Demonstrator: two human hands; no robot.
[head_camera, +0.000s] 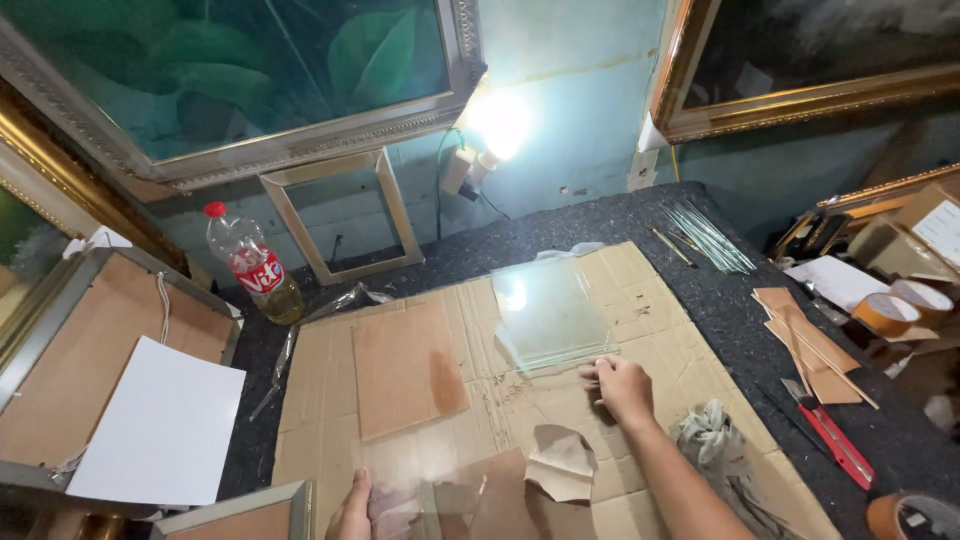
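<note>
Right hand (622, 385), fingers curled, rests on the cardboard (640, 330) at the near edge of the stacked glass panes (548, 315), gripping nothing; left hand (352, 508) pinches a clear sheet (440, 495); bare fingers risk cuts from glass edges.

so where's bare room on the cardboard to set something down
Bare cardboard lies right of the glass stack; another patch between the brown board and bottle. Crowded: the near edge by both hands, and the right bench with tape rolls.

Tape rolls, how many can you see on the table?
3: two brown tape rolls side by side at the right edge, one cut off at the bottom right corner. Clutter may hide more.
</note>
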